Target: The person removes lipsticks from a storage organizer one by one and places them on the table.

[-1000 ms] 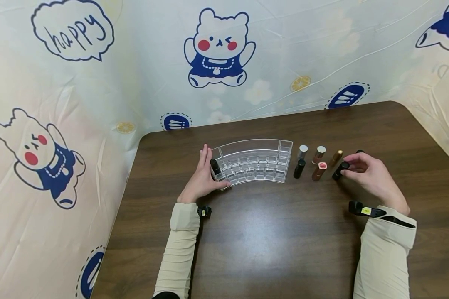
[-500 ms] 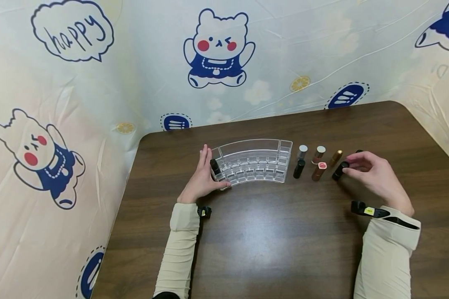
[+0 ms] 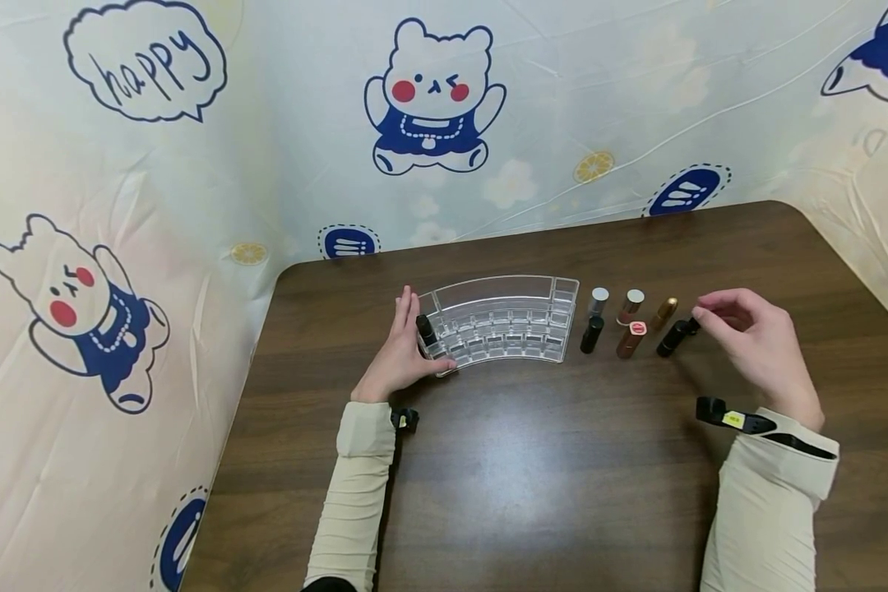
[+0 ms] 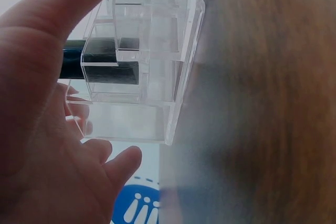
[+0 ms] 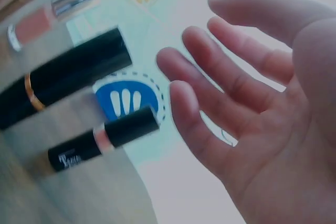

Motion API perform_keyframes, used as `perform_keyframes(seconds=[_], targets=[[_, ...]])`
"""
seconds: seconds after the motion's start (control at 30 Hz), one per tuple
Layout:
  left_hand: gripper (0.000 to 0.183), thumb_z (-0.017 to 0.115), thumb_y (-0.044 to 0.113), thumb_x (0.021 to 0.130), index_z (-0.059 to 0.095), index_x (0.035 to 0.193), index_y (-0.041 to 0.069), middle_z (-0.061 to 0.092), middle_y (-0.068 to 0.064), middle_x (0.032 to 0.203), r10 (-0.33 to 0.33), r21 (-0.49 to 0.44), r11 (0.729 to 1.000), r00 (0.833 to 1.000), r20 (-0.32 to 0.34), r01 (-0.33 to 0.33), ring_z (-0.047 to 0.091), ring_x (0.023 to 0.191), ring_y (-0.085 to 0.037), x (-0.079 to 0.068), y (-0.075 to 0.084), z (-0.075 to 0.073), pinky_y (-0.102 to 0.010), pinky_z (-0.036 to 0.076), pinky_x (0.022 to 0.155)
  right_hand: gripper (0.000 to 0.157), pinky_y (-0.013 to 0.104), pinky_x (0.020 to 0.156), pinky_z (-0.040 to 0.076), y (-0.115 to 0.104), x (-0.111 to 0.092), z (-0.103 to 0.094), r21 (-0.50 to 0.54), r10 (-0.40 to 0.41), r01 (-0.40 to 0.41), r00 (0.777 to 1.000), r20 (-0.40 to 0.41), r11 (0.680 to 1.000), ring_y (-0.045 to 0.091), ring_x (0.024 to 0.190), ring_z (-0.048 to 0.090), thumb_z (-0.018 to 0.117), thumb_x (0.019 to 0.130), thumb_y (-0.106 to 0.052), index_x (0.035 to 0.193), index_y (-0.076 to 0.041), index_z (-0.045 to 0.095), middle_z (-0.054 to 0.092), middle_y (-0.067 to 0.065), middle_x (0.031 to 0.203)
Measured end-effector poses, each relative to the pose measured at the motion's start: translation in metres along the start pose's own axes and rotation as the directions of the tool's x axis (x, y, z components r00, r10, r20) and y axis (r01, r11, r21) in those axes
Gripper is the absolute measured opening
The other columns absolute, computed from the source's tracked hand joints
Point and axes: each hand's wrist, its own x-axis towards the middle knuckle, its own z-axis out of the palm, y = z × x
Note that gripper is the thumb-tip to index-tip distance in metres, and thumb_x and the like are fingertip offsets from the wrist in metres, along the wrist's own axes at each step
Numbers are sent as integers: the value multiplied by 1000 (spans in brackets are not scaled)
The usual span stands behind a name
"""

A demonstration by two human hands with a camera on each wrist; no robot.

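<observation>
In the head view, my left hand (image 3: 392,358) holds the left end of a clear lipstick organizer (image 3: 499,288), thumb at the front and fingers behind. One black lipstick tube (image 3: 425,330) stands in its leftmost part, seen through the clear wall in the left wrist view. My right hand (image 3: 762,349) is just right of a standing black lipstick tube (image 3: 671,339). Its fingers are loosely bent and hold nothing. In the right wrist view, a gap separates the fingertips from a black tube with a gold ring (image 5: 65,74) and a slimmer black tube with a pink band (image 5: 128,128).
Between organizer and right hand stand a silver-capped tube (image 3: 598,302), another black tube (image 3: 592,335), a pale-capped tube (image 3: 631,307), a brown tube (image 3: 631,340) and a gold tube (image 3: 665,314). A printed curtain (image 3: 266,164) hangs behind the brown table (image 3: 518,460).
My right hand has drawn back to the right, away from the black tube's top, and now covers part of the dark tube behind. The left hand and organizer stay put.
</observation>
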Motion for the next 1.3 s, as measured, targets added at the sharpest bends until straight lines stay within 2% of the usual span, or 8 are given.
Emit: perform_keyframes(seconds=[0.1, 0.3, 0.43, 0.6, 0.77, 0.93, 1.07, 1.3], targets=[[130, 82, 53, 69, -11, 155, 22, -25, 17, 158, 4, 1, 1000, 1000, -6, -4, -14, 150, -16, 0, -1, 0, -44, 27, 117, 26, 4, 70, 40, -6, 2, 4, -2, -24, 24, 1000, -8, 1000, -8, 80, 55, 65, 93, -22, 110, -3, 65, 58, -30, 89], [130, 82, 53, 70, -12, 154, 23, -25, 18, 158, 12, 0, 1000, 1000, -6, -12, -13, 151, -16, -1, -3, 1, -44, 29, 116, 18, 8, 66, 42, -20, 4, 17, 12, -83, 83, 996, 24, 996, -1, 76, 55, 64, 94, -20, 104, -7, 68, 60, -26, 88], [129, 82, 52, 70, -13, 154, 25, -25, 19, 157, 13, -10, 1000, 1000, -5, -13, -14, 150, -15, 0, -4, 2, -45, 30, 115, 18, 13, 64, 44, -33, 5, 28, 53, -100, 95, 991, 85, 994, 3, 76, 58, 63, 94, -21, 105, -7, 68, 63, -21, 90], [129, 81, 54, 70, -14, 153, 26, -26, 20, 157, 10, -1, 1000, 1000, -8, -10, -14, 150, -15, 1, -5, 1, -45, 31, 115, 17, 19, 62, 46, -55, 6, 52, 120, -146, 125, 971, 186, 985, 9, 75, 59, 65, 93, -19, 106, -8, 68, 67, -9, 94], [130, 81, 54, 70, -14, 154, 26, -26, 18, 157, 11, 12, 1000, 1000, -6, -11, -14, 150, -15, 1, -4, 0, -45, 32, 114, 11, 21, 62, 47, -70, 9, 83, 131, -241, 213, 935, 262, 968, 9, 74, 55, 66, 92, -14, 101, -8, 69, 68, 3, 93], [130, 82, 52, 70, -14, 154, 25, -24, 14, 160, 12, 14, 1000, 1000, -10, -12, -13, 150, -15, 1, -4, 0, -45, 34, 113, 9, 24, 69, 50, -83, 10, 116, 176, -343, 300, 877, 337, 938, 11, 78, 59, 65, 92, -9, 99, -6, 68, 68, 5, 92], [130, 82, 52, 70, -15, 153, 26, -25, 12, 160, 0, 11, 1000, 1000, -4, 0, -10, 151, -17, 1, -4, 0, -45, 35, 112, 11, 27, 77, 53, -93, 10, 142, 220, -383, 320, 841, 382, 922, 14, 84, 62, 64, 91, -6, 101, -4, 68, 69, 5, 95], [131, 81, 55, 69, -15, 153, 25, -26, 13, 159, 6, 14, 1000, 1000, -8, -6, -11, 151, -16, 1, -6, 1, -44, 30, 115, 13, 38, 82, 54, -111, 10, 181, 292, -425, 324, 800, 424, 900, 19, 90, 64, 66, 88, -5, 102, -4, 66, 68, 12, 102]])
